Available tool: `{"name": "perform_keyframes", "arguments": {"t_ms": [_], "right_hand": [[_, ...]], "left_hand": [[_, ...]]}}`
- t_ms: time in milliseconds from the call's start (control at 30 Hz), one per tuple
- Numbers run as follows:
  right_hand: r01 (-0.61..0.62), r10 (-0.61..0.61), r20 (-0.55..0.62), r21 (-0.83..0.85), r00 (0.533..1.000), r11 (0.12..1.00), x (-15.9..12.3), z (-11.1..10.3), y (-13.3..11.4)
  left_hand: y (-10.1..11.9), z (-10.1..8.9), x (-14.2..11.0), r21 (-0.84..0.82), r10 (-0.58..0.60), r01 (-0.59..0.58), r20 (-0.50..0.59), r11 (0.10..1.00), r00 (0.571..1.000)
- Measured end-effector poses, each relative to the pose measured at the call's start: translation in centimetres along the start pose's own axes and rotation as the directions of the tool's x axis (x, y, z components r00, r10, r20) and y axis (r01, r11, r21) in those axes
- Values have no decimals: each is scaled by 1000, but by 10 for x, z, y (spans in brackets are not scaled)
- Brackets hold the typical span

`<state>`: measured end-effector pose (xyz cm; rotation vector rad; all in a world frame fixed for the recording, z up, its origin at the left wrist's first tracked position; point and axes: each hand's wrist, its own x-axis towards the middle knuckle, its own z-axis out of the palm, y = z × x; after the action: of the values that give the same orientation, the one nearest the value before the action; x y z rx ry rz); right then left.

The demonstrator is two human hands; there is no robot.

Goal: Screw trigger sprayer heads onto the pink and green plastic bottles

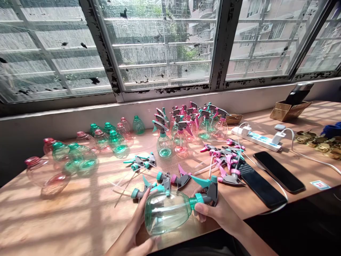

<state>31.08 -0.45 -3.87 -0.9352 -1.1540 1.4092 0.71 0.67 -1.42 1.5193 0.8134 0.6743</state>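
Note:
A clear green spray bottle (pixel 166 210) lies on its side in my hands near the table's front edge. My left hand (pixel 135 227) wraps around its base from below. My right hand (pixel 213 213) grips the green collar and grey-and-green trigger head (pixel 209 188) at the bottle's neck. Loose trigger heads (pixel 170 177) with dip tubes lie on the wooden table (pixel 66 217) just beyond the bottle.
Empty pink and green bottles (pixel 80 160) lie at the left. Assembled spray bottles (pixel 186 128) stand at the back centre. More pink trigger heads (pixel 226 160), two dark phones (pixel 277 172), a white power strip (pixel 255 137) and a cardboard box (pixel 289 108) sit to the right.

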Motion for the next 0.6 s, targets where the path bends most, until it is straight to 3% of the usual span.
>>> {"name": "perform_keyframes", "arguments": {"t_ms": [433, 600], "right_hand": [[-17, 17, 15, 25, 1000, 1000, 0, 1, -1], [10, -10, 7, 17, 1000, 1000, 0, 0, 1]], "left_hand": [[0, -3, 1, 7, 19, -19, 19, 1000, 1000], [-2, -2, -2, -45, 84, -82, 36, 996, 996]]}}
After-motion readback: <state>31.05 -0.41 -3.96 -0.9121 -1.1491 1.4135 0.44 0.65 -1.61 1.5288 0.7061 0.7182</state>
